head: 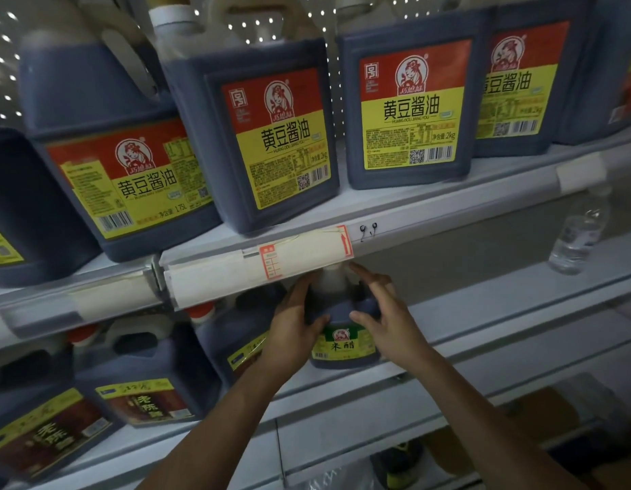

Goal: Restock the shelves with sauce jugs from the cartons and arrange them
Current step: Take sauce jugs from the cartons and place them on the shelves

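A dark jug with a green and yellow label [344, 343] stands upright on the middle shelf [483, 344], its white cap just under the upper shelf's price rail. My left hand [294, 320] wraps its left side, thumb across the front. My right hand [384, 313] lies on its right shoulder with fingers spread, the thumb on the front. Left of it on the same shelf stand more dark jugs [232, 334] with brown and yellow labels [147, 401]. The upper shelf carries several large jugs with red and yellow labels [271, 136].
A clear water bottle [579, 231] stands at the back right of the middle shelf. The white price rail [261, 268] of the upper shelf hangs right above the jug's cap. Below the middle shelf, a brown carton [540, 419] and a shoe [398, 461] show.
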`<state>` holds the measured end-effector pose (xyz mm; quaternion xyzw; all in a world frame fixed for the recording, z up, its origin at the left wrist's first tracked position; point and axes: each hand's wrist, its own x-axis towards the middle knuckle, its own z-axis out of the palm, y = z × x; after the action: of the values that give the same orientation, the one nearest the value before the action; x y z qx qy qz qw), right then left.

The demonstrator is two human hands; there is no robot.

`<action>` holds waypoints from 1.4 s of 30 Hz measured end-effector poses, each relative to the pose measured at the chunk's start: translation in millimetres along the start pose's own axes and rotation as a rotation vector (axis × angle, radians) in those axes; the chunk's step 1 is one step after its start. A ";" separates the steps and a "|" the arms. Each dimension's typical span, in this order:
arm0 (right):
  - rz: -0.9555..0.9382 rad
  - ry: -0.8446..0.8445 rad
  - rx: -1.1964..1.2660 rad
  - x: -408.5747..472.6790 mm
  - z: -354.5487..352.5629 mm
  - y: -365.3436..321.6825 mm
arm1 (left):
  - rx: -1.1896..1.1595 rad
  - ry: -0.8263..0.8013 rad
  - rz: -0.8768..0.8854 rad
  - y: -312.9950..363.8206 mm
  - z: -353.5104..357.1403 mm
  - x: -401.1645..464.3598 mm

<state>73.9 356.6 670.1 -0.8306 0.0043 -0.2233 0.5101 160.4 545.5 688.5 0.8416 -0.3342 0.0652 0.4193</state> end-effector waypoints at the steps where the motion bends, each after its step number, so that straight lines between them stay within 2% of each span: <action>1: -0.003 0.008 -0.001 0.1 0.6 -0.4 | 0.000 0.000 -0.010 -0.7 0.9 1.0; 8: 0.030 -0.003 0.032 -7.3 5.5 -1.9 | 0.132 -0.021 0.047 -7.0 -17.8 -2.2; 12: 0.079 0.059 0.049 -7.0 13.8 -8.9 | 0.129 -0.161 0.044 -5.2 -38.4 -7.8; 15: 0.099 0.085 0.048 -15.5 22.9 -13.2 | 0.062 -0.253 0.115 -1.8 -48.0 -15.1; 19: 0.231 0.247 0.066 -51.8 29.8 -20.6 | 0.066 -0.343 0.193 -3.1 -59.3 -31.2; 23: 0.355 0.410 -0.035 -142.3 30.1 -22.2 | 0.023 -0.482 0.296 -1.2 -41.4 -56.0; 25: 0.421 0.466 -0.049 -206.0 31.9 -25.1 | 0.006 -0.615 0.319 8.2 -15.7 -77.5; 29: 0.580 0.606 -0.103 -319.4 20.6 -39.8 | -0.070 -0.880 0.387 46.8 42.2 -132.0; 32: 0.749 0.665 -0.205 -394.3 11.3 -47.2 | -0.143 -1.030 0.475 87.6 79.2 -179.6; 35: 0.843 0.750 -0.236 -466.6 7.8 -53.2 | -0.187 -1.175 0.517 129.1 112.4 -227.4; 42: 1.090 0.940 -0.242 -642.6 17.4 -64.2 | -0.039 -1.393 0.630 185.2 200.0 -356.4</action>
<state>-512.1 553.1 482.4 -0.5775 0.6606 -0.2685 0.3975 -261.7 497.9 544.3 0.5458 -0.7467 -0.3698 0.0883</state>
